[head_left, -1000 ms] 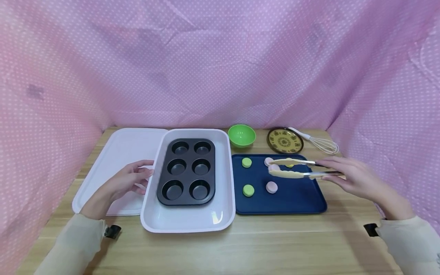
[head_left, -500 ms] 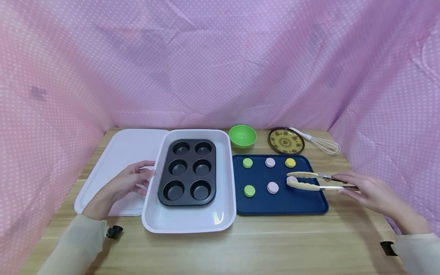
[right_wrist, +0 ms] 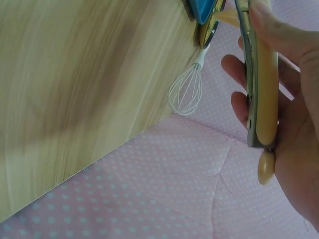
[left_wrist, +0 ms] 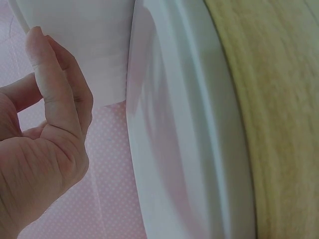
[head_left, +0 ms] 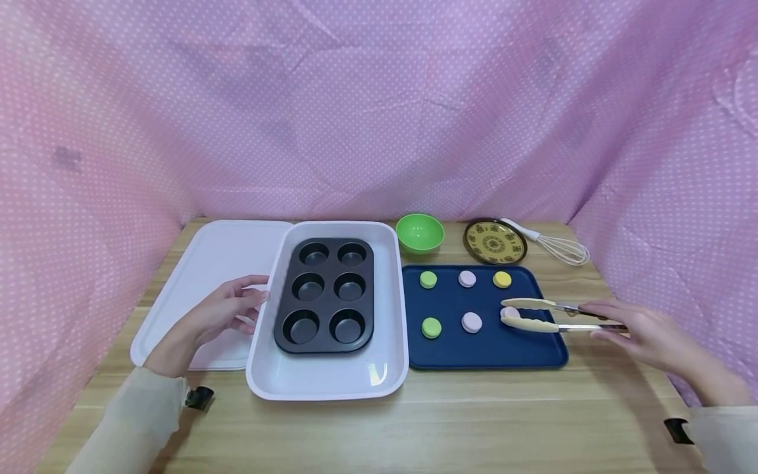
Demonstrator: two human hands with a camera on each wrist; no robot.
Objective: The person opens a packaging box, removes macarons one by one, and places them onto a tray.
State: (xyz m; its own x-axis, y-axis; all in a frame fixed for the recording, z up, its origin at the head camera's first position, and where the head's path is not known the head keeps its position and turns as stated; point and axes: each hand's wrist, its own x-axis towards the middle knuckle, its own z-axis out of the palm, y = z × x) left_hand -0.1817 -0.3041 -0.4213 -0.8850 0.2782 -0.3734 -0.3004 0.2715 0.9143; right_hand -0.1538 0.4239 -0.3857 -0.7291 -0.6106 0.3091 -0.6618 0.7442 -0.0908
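My right hand holds a pair of tongs with cream tips over the right part of the navy tray. A pink macaron sits between the tong tips; whether they still press on it I cannot tell. Also on the tray lie a green macaron, a pink macaron and a yellow macaron behind, with another green macaron and pink macaron in front. At the left wall of the white basin, my left hand has loosely bent fingers, gripping nothing.
A black muffin tin with several cups lies in the basin. Left of it is a white tray, partly covered by the basin. Behind the navy tray stand a green bowl, a patterned plate and a whisk.
My right hand has moved right with the tongs, carrying the pink macaron to the tray's right part and lowering it. The tong tips now look slightly wider apart. My left hand stays put.
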